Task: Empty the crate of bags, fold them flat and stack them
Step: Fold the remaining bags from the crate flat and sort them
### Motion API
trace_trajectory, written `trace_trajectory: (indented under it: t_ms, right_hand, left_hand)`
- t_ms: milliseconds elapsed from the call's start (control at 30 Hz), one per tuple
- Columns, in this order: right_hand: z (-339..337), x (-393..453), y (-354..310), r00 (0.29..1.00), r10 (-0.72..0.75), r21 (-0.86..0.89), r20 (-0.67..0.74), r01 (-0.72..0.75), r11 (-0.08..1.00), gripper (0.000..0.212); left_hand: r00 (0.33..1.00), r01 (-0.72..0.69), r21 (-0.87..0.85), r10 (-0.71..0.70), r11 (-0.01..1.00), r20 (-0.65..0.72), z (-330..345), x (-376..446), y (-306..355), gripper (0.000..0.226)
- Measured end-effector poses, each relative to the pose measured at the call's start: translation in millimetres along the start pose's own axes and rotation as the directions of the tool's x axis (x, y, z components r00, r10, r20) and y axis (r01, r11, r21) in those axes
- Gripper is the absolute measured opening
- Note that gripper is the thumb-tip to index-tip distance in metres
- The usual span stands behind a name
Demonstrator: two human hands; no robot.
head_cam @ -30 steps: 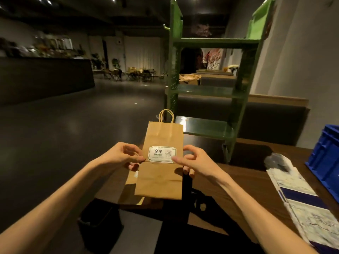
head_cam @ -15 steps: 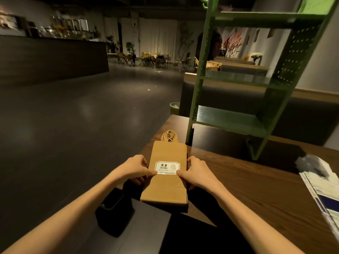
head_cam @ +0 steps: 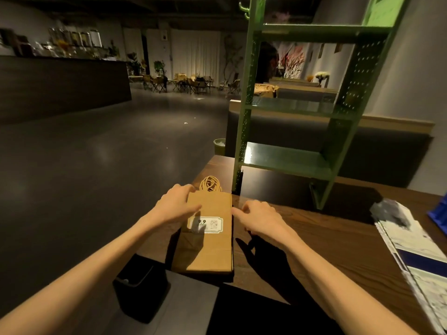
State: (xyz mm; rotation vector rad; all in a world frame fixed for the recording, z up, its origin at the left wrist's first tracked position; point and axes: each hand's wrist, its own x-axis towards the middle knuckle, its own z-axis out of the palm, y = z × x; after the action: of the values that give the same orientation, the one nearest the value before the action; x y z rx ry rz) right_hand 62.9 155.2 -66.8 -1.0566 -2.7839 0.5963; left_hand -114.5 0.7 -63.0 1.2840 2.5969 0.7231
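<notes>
Hands meet over a flattened brown kraft-paper bag (head_cam: pixel 205 240) lying on the near left corner of a dark wooden tabletop (head_cam: pixel 314 240), its twisted paper-cord handles (head_cam: pixel 210 184) pointing away from the person. The left hand (head_cam: pixel 175 205) rests on the bag's upper left edge with fingers extended, its grip released and loose; the right hand (head_cam: pixel 260 217) hovers just beside the bag's right edge, fingers loosely curled and holding nothing. A white "9.9" label (head_cam: pixel 208 225) sits mid-bag. A green perforated-metal shelf unit (head_cam: pixel 290 155) stands behind. Flat printed white-and-blue bags (head_cam: pixel 418 257) lie at the far right, beside a sliver of blue plastic crate (head_cam: pixel 439 210). A black bin (head_cam: pixel 141 286) sits on the floor below.
</notes>
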Motion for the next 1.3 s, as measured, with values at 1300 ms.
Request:
trace_trajectory:
  t_ms: [1300]
  right_hand:
    - [-333, -226, 357, 0.738, 0.526, 0.495, -0.422, -0.298, 0.816, 0.024]
  left_hand:
    - [0.663, -0.373, -0.743, 0.720, 0.555, 0.205, 152, 18, 507, 0.026]
